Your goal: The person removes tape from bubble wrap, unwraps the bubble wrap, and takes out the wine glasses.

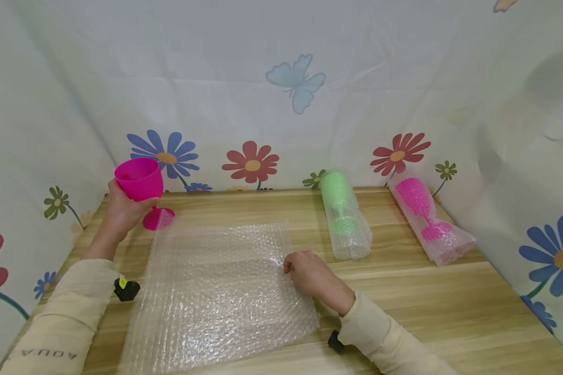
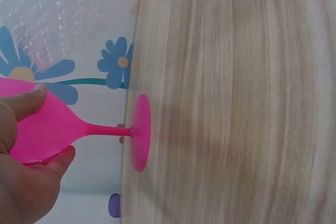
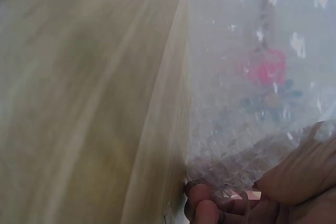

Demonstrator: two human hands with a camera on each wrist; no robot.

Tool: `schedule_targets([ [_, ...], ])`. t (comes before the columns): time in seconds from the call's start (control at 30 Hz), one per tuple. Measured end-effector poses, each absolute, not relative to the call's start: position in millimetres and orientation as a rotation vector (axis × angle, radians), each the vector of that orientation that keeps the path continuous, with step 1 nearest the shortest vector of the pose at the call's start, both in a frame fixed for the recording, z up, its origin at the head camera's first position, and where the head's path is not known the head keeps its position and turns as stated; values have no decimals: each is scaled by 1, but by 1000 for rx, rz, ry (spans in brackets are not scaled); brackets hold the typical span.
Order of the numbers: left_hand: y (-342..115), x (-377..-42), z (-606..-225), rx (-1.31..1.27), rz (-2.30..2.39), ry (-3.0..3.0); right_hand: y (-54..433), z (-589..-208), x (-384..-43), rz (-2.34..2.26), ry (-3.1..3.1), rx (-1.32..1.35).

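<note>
Bubble wrap [image 1: 216, 297] up front, my right hand [image 1: 315, 275] pinching its edge; my left hand [image 1: 123, 212], well apart, grips the pink goblet [image 1: 143, 179] by the wrap's far-left corner. Careless tugging could snag the goblet's foot [image 1: 152, 221], tbh.

Along the back of the surface [image 1: 244, 205], an open strip runs from the pink goblet [image 1: 143, 182] to the green wrapped bundle [image 1: 340, 213]. The goblet and the left hand [image 1: 124, 211] gripping it block the back left corner. Bubble wrap [image 1: 216, 297] covers the middle front, the right hand [image 1: 311, 276] pinching its right edge. A lane of bare wood separates the green bundle from the pink wrapped bundle [image 1: 417, 203]; more lies right of the right forearm [image 1: 384, 336]. Patterned cloth [image 1: 216, 104] walls off the back and both sides.
</note>
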State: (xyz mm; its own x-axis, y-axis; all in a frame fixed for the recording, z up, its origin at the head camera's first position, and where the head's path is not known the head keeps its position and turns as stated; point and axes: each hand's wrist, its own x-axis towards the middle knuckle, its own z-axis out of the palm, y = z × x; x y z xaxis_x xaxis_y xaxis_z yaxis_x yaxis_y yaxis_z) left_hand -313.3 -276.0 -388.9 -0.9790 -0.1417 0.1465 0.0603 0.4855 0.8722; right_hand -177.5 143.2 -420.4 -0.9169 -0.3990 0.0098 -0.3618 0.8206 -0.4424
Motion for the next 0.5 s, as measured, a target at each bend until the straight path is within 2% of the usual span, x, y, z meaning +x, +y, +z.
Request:
schedule_targets([
  [0.5, -276, -311, -386, 61, -1510, -2550, 143, -422, -176, -679, 2946, -612],
])
